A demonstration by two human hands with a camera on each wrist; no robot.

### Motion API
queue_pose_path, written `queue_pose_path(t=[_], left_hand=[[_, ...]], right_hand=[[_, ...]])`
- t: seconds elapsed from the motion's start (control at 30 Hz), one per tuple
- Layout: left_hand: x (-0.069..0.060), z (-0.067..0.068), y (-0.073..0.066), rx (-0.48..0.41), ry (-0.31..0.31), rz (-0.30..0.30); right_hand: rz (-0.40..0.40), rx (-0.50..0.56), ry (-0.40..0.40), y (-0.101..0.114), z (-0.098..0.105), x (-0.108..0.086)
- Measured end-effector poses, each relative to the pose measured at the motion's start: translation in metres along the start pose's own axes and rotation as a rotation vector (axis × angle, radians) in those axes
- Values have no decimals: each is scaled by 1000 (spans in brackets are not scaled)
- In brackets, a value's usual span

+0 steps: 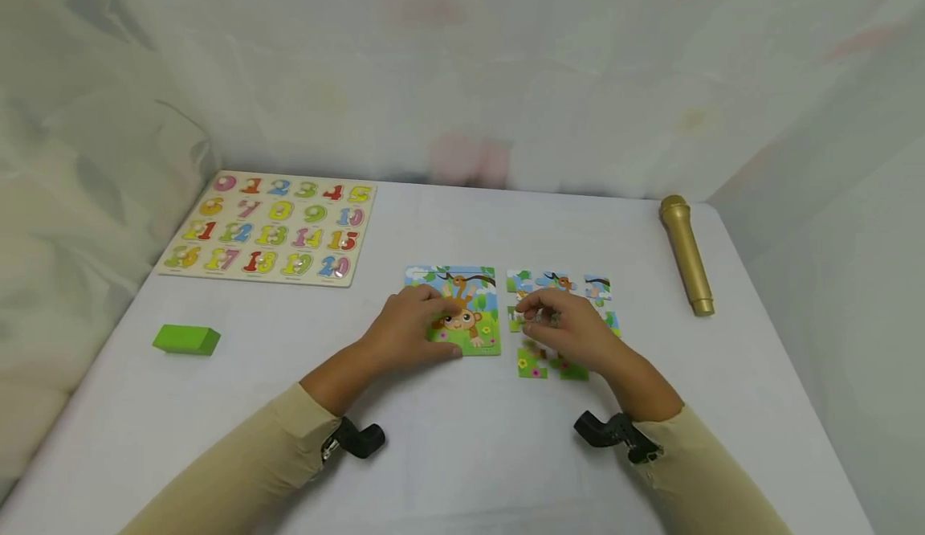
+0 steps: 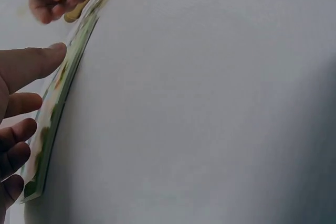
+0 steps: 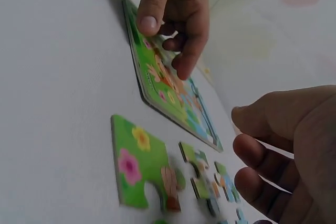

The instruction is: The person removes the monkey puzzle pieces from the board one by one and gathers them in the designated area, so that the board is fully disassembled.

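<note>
A square monkey puzzle board (image 1: 490,340) lies flat near the middle of the table. My left hand (image 1: 413,331) is over its left side, with thumb and fingers spread and the thumb near the front edge. To the right of the board, several loose jigsaw pieces lie spaced apart in rough rows; a green corner piece (image 3: 134,167) with flowers is nearest in the right wrist view. Above these pieces hovers my right hand (image 1: 571,330), its fingers loosely bent. No piece shows between its thumb and fingers, and it hides some pieces beneath.
At the back left lies a wooden number board (image 1: 289,226) with coloured numerals. A green block (image 1: 186,340) is at the left. On the right lies a gold microphone-shaped stick (image 1: 688,256). Fabric walls (image 1: 462,77) border the white table.
</note>
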State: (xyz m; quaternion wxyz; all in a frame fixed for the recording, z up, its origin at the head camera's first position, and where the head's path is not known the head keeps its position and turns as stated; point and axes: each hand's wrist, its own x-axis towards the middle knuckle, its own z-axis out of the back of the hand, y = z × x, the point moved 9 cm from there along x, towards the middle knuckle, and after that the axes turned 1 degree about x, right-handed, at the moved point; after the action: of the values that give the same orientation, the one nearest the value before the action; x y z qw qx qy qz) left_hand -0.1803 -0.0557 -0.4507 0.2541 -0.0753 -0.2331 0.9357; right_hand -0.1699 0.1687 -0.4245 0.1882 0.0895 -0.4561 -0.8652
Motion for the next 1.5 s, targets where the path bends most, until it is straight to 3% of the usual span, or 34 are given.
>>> queue_pose_path(t=[0.33,0.8,1.5], left_hand=[[6,-7,-5,-5,-51,-30],[9,-9,-2,-11,-46,-4],[8,-8,-4,-42,-49,14]], right_hand=[[-27,-134,163,4,-32,36],[3,-298,236,12,-49,46],[-44,-156,232,12,-52,42]])
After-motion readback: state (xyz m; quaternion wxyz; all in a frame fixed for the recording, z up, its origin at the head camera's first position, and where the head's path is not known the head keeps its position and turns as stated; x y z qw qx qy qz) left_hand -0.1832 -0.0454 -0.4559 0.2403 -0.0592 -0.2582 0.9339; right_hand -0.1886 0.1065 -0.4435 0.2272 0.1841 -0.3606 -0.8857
